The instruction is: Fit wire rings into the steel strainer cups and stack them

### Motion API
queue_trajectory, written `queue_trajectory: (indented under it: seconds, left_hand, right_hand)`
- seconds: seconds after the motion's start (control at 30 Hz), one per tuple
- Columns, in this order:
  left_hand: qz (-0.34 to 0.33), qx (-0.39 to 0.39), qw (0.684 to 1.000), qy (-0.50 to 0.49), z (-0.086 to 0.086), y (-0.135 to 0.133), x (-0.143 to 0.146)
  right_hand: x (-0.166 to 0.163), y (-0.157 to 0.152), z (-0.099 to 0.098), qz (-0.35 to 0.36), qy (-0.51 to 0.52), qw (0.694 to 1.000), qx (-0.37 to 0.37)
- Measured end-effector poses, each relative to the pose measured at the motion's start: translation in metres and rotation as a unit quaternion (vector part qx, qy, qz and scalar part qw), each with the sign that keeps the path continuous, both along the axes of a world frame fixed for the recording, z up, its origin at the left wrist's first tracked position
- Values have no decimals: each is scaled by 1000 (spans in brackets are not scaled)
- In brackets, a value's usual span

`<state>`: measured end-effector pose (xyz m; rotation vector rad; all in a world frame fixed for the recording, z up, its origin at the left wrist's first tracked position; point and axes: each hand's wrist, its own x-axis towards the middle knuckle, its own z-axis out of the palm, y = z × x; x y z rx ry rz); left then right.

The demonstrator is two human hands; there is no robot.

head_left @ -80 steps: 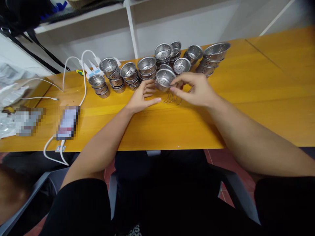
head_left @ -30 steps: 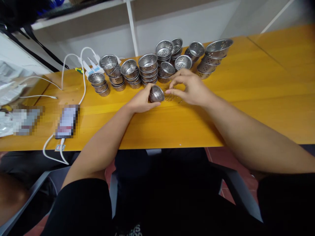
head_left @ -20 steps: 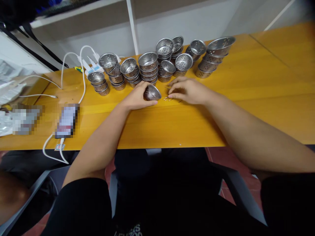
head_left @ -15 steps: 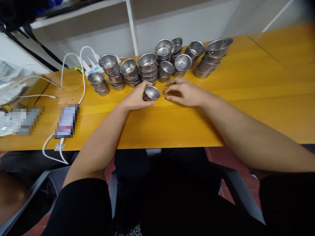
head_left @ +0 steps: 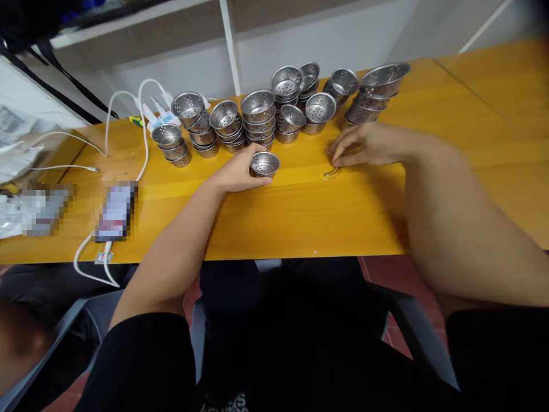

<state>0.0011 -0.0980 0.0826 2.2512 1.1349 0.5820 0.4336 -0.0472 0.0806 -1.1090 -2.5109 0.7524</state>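
My left hand [head_left: 240,170] is wrapped round the side of a small perforated metal cup [head_left: 265,164], which stands upright with its open top facing up. Further right, my right hand [head_left: 364,146] has its fingers pinched together just above the table. A thin, curved piece of metal wire [head_left: 331,173] hangs from those fingertips; its full shape is partly hidden. Between the hands and the wall stand stacks of similar cups, among them a tall stack [head_left: 258,109] behind my left hand and a leaning stack [head_left: 377,91] behind my right hand.
A phone [head_left: 115,212] on a white charging cable lies at the left of the yellow wooden table [head_left: 300,217]. A white power strip [head_left: 163,119] with cables sits behind it. Plastic bags [head_left: 12,149] lie at the far left. Another person's leg [head_left: 26,337] shows at lower left.
My right hand has moved right, away from the cup, carrying the thin wire piece; its fingers are now closer together. My left hand and its cup have stayed in place.
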Motion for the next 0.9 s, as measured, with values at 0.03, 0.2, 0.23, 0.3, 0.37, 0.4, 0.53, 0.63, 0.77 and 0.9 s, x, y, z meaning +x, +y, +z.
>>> queue_trajectory:
  seconds: [0.03,0.2,0.23,0.3,0.37,0.4,0.53,0.63,0.77,0.9]
  left_hand:
    - [0,0,1000,0,1,0,0]
    - [14,39,999,21,-7,1,10]
    - [21,40,999,23,-11,1,14]
    - [31,37,999,20,-18,3,24]
    - [31,40,999,7,-25,4,33]
    - [28,44,999,-2,-27,5,36]
    - [15,61,997,-33,-29,4,42]
    - [2,72,996,-49,-25,1,42]
    - [-28,79,995,-48,-19,-6,42]
    - [-27,85,995,-50,-15,-9,42]
  right_hand:
    - [11,1,6,-23,-31,999,-25]
    - [47,1,25,-153,-120,977,-91]
    - [50,1,26,-162,-125,974,-92]
    - [49,-1,28,-162,-128,975,-78]
    - [42,-4,26,-169,-117,978,-29]
    - [35,-6,25,-177,-101,979,5]
    - [-13,-17,12,-172,19,972,160]
    - [-54,-17,-2,-93,89,970,208]
    - [-81,0,-24,-74,111,972,192]
    - [-81,15,-39,-97,121,971,180]
